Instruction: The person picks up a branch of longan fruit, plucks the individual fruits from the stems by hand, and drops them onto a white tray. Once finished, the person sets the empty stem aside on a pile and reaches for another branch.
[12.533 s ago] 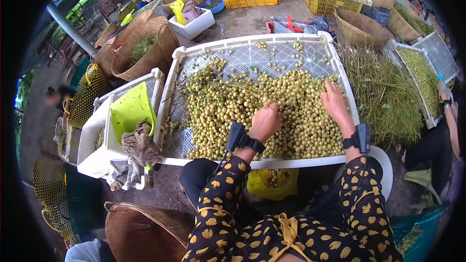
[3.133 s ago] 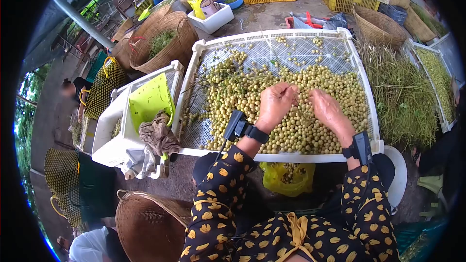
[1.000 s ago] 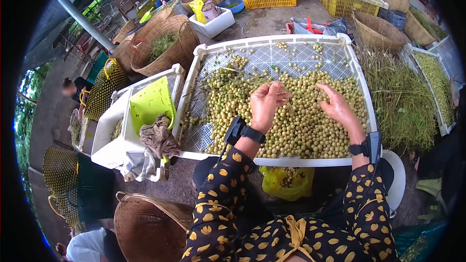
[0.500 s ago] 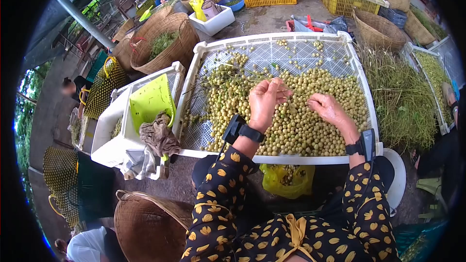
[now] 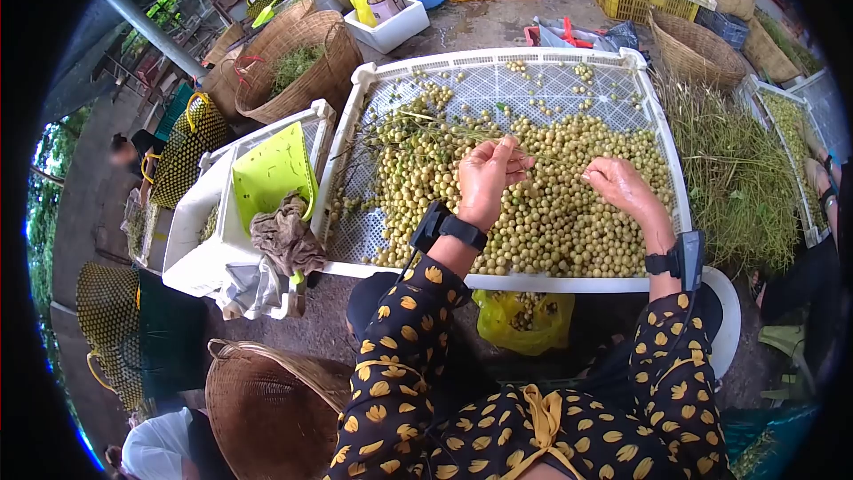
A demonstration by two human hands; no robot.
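A white mesh tray (image 5: 498,58) in front of me holds many small round yellow-green fruits (image 5: 569,231). Over the middle of the pile, my left hand (image 5: 484,182) is closed with thumb and fingertips pinched on what looks like a thin green stem. My right hand (image 5: 625,188) hovers to its right, its fingers drawn together; whatever they may hold is too small to make out. Thin stalks with fruit on them (image 5: 418,129) lie at the tray's left, close to my left hand. Both wrists wear black straps with small devices.
Left of the tray stands a white crate with a lime-green scoop (image 5: 271,173) and a brown rag (image 5: 289,236). Cut stalks (image 5: 729,178) are heaped at the right. A wicker basket (image 5: 267,409) is at lower left, a yellow bag (image 5: 524,324) under the tray. Other people sit around.
My right hand has moved slightly up and right, away from my left hand. My left hand stays nearly in place, still pinched. The whole view has shifted a little.
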